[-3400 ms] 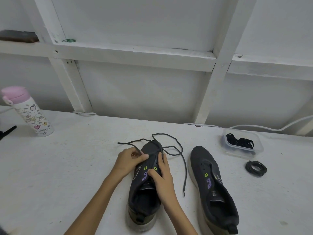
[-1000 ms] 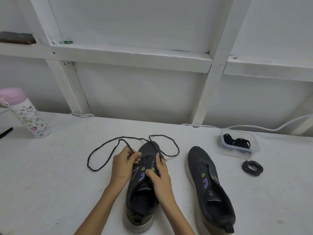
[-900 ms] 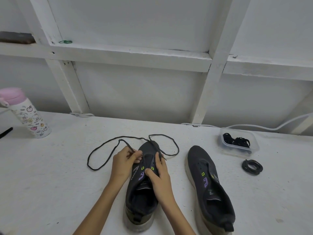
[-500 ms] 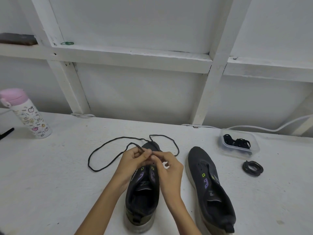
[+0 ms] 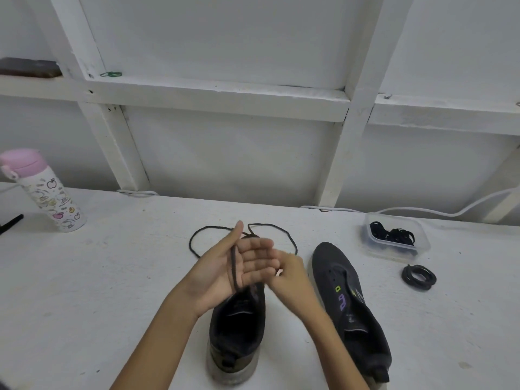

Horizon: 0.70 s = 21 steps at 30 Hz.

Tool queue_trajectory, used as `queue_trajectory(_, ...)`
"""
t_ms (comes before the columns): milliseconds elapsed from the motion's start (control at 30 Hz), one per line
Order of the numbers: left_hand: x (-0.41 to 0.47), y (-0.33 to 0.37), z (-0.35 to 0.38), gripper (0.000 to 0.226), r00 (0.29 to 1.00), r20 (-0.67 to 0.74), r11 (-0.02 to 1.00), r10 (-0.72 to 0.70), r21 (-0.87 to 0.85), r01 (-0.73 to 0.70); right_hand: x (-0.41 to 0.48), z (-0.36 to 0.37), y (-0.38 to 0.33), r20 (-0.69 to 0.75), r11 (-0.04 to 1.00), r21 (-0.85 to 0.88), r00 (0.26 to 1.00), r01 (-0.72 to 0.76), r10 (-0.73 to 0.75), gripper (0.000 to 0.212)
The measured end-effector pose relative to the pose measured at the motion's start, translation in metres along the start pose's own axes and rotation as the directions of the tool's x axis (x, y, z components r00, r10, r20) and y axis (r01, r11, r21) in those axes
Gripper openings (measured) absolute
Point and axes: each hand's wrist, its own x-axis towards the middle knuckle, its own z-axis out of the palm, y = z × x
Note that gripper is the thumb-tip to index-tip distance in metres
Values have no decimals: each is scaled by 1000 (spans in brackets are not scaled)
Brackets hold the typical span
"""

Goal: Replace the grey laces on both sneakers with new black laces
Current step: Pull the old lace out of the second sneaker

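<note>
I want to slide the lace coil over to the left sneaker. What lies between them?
The right sneaker lies between the coil and the left sneaker; the right forearm also crosses that stretch. Head view.

Left hand point(image 5: 225, 273) covers the front of the left sneaker point(image 5: 239, 330); the right hand point(image 5: 291, 275) hides its fingertips behind it. Far left of that sneaker, a black thing point(image 5: 11, 223) sits edge-clipped.

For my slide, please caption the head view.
A dark lace lies across the open left hand above one sneaker.
</note>
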Motion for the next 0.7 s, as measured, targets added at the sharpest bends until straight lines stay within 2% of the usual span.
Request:
queue_trajectory(133,-6,-13,4,58,996,36,987,-88,136,82,29,-18,-19,-205,997,-25,976,75,-78,18)
queue_trajectory(200,-6,-15,2,55,995,21,985,-98,143,94,34,-25,-30,-249,988,-40,956,149,-155,19)
queue_trajectory(400,-3,-11,-2,57,998,-4,997,-65,49,65,0,-15,-34,-243,896,-126,862,426,-444,3)
queue_trajectory(500,-3,-10,-4,52,999,13,999,-51,19,50,-14,-7,-20,-154,806,-272,803,525,-575,5)
queue_trajectory(567,-3,-11,-4,47,999,20,998,-32,57,31,-16,-10,-16,-81,777,-307,798,549,-597,7)
queue_trajectory(600,-3,-11,-4,44,1000,19,996,-21,91,19,-17,-13,-17,-68,805,-271,823,528,-563,9)
queue_trajectory(700,-4,-14,-1,41,1000,0,986,-11,167,11,-9,-31,-27,-91,914,71,915,399,-393,17)
